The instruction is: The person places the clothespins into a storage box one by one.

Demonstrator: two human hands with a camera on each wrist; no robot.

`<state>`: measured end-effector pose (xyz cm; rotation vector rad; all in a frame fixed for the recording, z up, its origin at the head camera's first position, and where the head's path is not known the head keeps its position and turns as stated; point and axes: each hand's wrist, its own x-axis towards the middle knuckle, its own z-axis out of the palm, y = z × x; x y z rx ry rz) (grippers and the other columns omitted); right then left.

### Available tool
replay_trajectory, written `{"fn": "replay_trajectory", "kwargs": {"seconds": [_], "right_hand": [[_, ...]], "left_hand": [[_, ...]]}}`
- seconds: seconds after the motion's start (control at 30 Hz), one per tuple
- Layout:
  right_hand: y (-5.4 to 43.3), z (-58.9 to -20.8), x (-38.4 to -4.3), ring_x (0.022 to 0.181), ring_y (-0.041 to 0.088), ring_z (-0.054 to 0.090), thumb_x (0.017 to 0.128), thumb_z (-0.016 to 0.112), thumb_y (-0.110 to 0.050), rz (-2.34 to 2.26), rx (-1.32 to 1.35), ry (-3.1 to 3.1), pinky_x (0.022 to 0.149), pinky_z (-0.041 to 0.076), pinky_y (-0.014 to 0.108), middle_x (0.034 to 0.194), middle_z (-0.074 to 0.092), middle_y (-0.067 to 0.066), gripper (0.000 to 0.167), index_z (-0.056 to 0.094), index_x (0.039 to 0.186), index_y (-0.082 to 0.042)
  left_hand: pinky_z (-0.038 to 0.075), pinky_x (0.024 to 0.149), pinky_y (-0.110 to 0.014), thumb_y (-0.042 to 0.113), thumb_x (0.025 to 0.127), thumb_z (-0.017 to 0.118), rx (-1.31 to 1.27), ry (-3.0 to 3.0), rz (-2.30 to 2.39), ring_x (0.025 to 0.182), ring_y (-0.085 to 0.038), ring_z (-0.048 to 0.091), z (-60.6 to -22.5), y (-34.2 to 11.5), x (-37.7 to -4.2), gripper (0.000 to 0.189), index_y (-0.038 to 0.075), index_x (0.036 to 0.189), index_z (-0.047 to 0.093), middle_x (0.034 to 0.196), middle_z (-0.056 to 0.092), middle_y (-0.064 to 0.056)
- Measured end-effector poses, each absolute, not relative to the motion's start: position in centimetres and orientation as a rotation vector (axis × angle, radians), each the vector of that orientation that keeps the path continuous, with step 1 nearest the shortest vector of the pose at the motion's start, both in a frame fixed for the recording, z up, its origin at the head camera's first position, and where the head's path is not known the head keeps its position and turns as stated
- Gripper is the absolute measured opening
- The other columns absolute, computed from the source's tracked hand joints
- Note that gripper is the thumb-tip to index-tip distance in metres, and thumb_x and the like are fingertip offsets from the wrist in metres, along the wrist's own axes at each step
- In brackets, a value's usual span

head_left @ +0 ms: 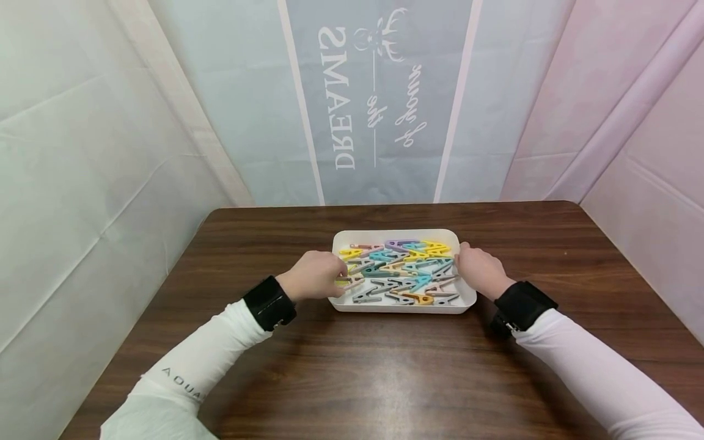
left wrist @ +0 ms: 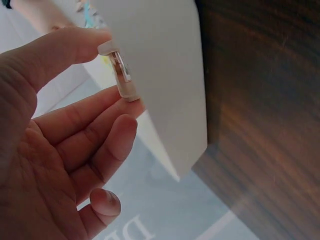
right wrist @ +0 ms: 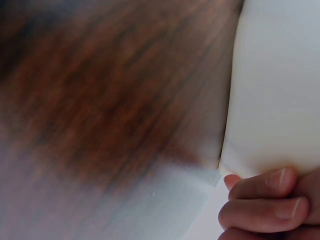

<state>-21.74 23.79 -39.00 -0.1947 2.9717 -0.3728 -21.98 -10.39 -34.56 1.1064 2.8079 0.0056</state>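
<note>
A white tray [head_left: 396, 309] holding many coloured plastic clothespins [head_left: 420, 281] rests on the table. At its left end my left hand [head_left: 315, 275] pinches a pale beige-pink clothespin [left wrist: 119, 70] between thumb and fingers, close against the tray's rim. Its ring and little fingers are curled loosely in the left wrist view. My right hand [head_left: 483, 272] grips the right end of the tray at the rim. Curled fingers [right wrist: 265, 205] lie against the tray's white outer wall [right wrist: 275, 90] in the right wrist view, and the thumb is hidden there.
The dark wood-grain table [head_left: 379, 373] stretches around the tray on all sides. Behind it hangs a grey-blue printed curtain [head_left: 379, 110], with pale fabric walls to the left and right. Black straps [head_left: 271, 304] circle both wrists.
</note>
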Motion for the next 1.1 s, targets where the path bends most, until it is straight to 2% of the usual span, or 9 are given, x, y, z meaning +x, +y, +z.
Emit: {"fn": "replay_trajectory", "kwargs": {"seconds": [0.1,0.27,0.47,0.63,0.8,1.0,1.1], "right_hand": [[23.7,-39.0,-21.7,0.054,0.024,0.053,0.103,0.041,-0.012,-0.377,-0.205,2.973,0.048,0.042,0.036,0.063,0.051,0.012,0.031,0.044,0.112,0.018],[23.6,-39.1,-21.8,0.055,0.024,0.054,0.103,0.041,-0.012,-0.370,-0.211,2.981,0.049,0.043,0.038,0.063,0.052,0.012,0.031,0.044,0.111,0.018],[23.6,-39.1,-21.8,0.054,0.024,0.054,0.103,0.042,-0.011,-0.359,-0.214,2.988,0.048,0.044,0.038,0.063,0.051,0.012,0.031,0.044,0.111,0.018],[23.5,-39.2,-21.7,0.054,0.024,0.054,0.103,0.042,-0.012,-0.352,-0.213,2.986,0.048,0.044,0.037,0.062,0.052,0.012,0.031,0.044,0.111,0.018],[23.6,-39.1,-21.7,0.055,0.025,0.055,0.103,0.042,-0.012,-0.352,-0.202,2.976,0.049,0.044,0.038,0.063,0.052,0.012,0.033,0.043,0.114,0.019],[23.6,-39.2,-21.8,0.056,0.025,0.055,0.103,0.042,-0.012,-0.359,-0.184,2.965,0.050,0.044,0.039,0.065,0.053,0.013,0.032,0.042,0.114,0.018],[23.6,-39.2,-21.9,0.056,0.025,0.055,0.103,0.042,-0.012,-0.355,-0.200,2.971,0.050,0.044,0.038,0.065,0.053,0.013,0.032,0.042,0.114,0.018]], "left_hand": [[0.032,0.055,-0.026,0.025,0.079,0.075,1.094,2.789,0.001,0.059,-0.011,0.043,-35.1,-10.1,-22.1,0.011,0.015,0.081,0.071,0.064,0.050,0.008],[0.029,0.053,-0.025,0.024,0.080,0.074,1.084,2.775,0.007,0.056,-0.011,0.040,-35.6,-9.8,-22.1,0.014,0.017,0.071,0.066,0.060,0.044,0.008],[0.032,0.061,-0.027,0.031,0.077,0.078,1.078,2.779,-0.053,0.058,-0.011,0.042,-36.1,-9.6,-22.3,0.022,0.019,0.068,0.062,0.059,0.045,0.008],[0.030,0.065,-0.030,0.033,0.074,0.081,1.106,2.769,-0.109,0.058,-0.010,0.042,-36.3,-9.3,-22.4,0.027,0.019,0.065,0.059,0.058,0.044,0.009],[0.032,0.069,-0.031,0.037,0.076,0.080,1.109,2.770,-0.174,0.060,-0.011,0.045,-36.4,-9.0,-22.4,0.030,0.018,0.064,0.060,0.055,0.046,0.009],[0.029,0.067,-0.031,0.037,0.076,0.078,1.145,2.793,-0.198,0.056,-0.011,0.040,-36.5,-9.0,-22.2,0.038,0.018,0.057,0.052,0.052,0.038,0.008],[0.029,0.066,-0.031,0.039,0.076,0.078,1.133,2.814,-0.174,0.054,-0.011,0.037,-36.1,-9.5,-22.1,0.038,0.017,0.058,0.054,0.053,0.036,0.007]]}}
